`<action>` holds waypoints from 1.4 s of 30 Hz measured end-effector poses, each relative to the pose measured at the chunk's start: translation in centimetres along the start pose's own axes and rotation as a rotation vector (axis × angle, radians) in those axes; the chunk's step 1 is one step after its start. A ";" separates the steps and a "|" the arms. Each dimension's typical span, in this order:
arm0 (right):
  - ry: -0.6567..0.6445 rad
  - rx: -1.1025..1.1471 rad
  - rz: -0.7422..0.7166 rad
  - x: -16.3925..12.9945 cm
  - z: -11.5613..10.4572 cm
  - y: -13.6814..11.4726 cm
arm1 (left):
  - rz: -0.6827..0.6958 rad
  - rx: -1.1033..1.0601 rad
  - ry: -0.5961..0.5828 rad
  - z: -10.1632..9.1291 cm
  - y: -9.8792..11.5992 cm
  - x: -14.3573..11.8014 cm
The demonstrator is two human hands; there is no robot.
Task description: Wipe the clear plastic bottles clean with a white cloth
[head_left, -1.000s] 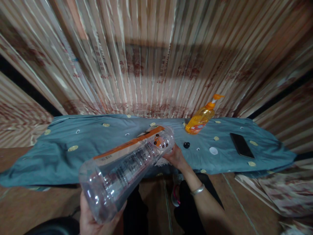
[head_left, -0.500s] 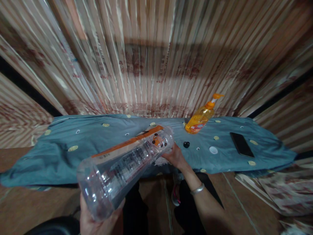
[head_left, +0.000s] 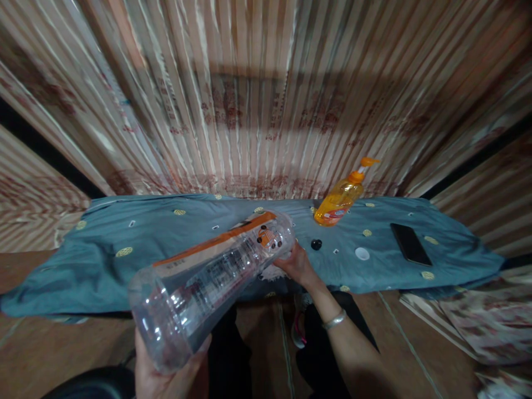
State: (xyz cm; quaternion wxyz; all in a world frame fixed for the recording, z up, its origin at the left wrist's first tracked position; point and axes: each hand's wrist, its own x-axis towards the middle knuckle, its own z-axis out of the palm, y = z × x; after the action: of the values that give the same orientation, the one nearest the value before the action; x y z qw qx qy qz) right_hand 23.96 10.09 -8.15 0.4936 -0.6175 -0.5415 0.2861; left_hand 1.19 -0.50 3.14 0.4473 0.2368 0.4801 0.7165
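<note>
A single head-worn camera is looking forward and steeply down from above the person's own lap, facing a striped curtain [head_left: 257, 111] that is filling the upper half of the picture. It is sitting very near the clear plastic bottle [head_left: 208, 277], whose base is looming large at the lower left, while the bench [head_left: 103, 244] under its blue cloth is stretching across the middle distance from edge to edge. The wide lens is bending the bench ends downward, and the wooden floor [head_left: 41, 354] is showing along the bottom.
</note>
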 end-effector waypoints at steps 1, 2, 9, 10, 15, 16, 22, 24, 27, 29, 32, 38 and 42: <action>0.003 -0.002 -0.003 0.0 0.0 0.1 | -0.005 0.001 -0.002 0.1 0.1 -0.1; 0.003 -0.005 -0.007 0.0 0.0 0.2 | -0.011 0.005 -0.004 0.1 0.1 -0.2; -0.007 -0.027 -0.010 0.1 0.1 0.3 | -0.001 0.005 0.009 -0.2 -0.1 -0.2; -0.008 -0.030 -0.008 0.0 0.1 0.3 | 0.001 0.000 0.012 -0.2 0.0 -0.2; -0.004 -0.041 0.005 0.1 0.1 0.3 | -0.018 0.004 0.025 0.1 0.1 -0.2; -0.003 -0.043 0.006 0.1 0.1 0.3 | -0.017 0.008 0.031 0.2 0.1 -0.2; 0.001 -0.024 -0.009 0.2 0.1 0.3 | -0.001 0.034 0.054 0.6 0.1 0.0; 0.007 -0.021 -0.009 0.2 0.2 0.4 | 0.001 0.034 0.048 0.4 0.1 0.0; 0.008 -0.018 -0.002 0.1 0.2 0.5 | 0.003 0.028 0.013 -0.1 -0.2 0.0; 0.003 -0.015 -0.007 0.1 0.2 0.6 | 0.006 0.020 -0.017 -0.5 -0.4 0.1; 0.004 -0.016 -0.011 0.0 0.1 0.5 | 0.000 0.001 -0.028 -0.9 -0.5 0.2; -0.001 0.026 0.020 0.0 0.2 -0.4 | -0.048 0.023 0.008 -0.4 -0.4 0.0; -0.007 0.022 -0.005 0.0 0.2 -0.6 | -0.039 0.040 0.015 -0.3 -0.5 -0.1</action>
State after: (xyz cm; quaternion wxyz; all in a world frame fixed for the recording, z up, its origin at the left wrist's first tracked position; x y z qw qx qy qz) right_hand 23.60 10.11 -7.70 0.4991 -0.6097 -0.5416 0.2930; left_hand 1.18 -0.67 2.58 0.4526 0.2310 0.5022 0.6997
